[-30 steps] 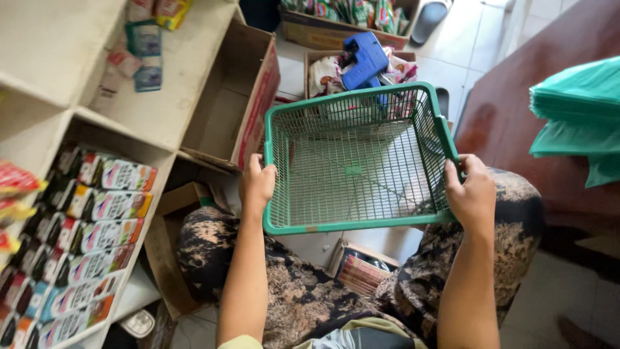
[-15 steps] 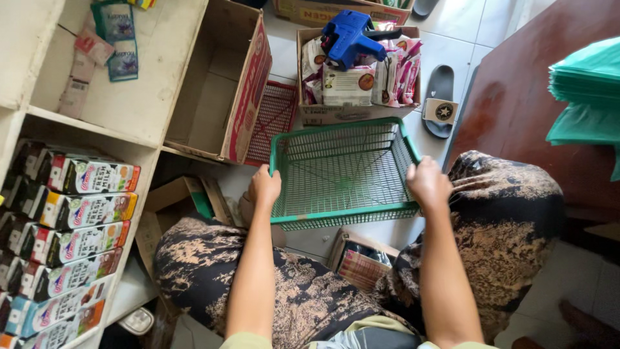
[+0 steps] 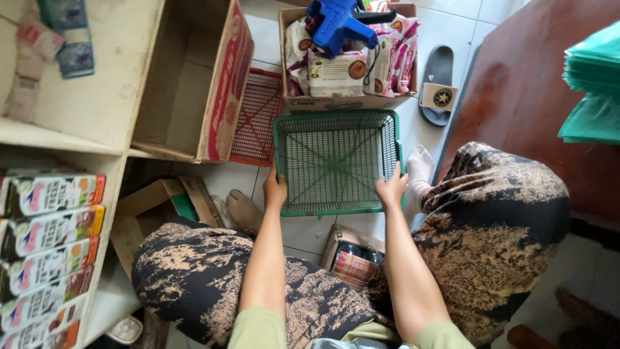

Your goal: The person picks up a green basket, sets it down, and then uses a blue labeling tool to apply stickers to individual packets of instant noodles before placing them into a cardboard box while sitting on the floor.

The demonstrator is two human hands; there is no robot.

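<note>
Green basket: matt plastic mesh. Behind basket, brown box: rough cardboard; blue gun atop: smooth plastic. Left of basket, red tray: plastic mesh.

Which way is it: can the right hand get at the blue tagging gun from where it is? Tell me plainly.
Probably yes. The right hand grips the green basket, so it must let go first. The blue tagging gun lies uncovered atop the packets box just beyond the basket.

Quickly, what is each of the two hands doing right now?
Left hand: closed on the near left rim of the green basket.
Right hand: closed on its near right rim.
</note>
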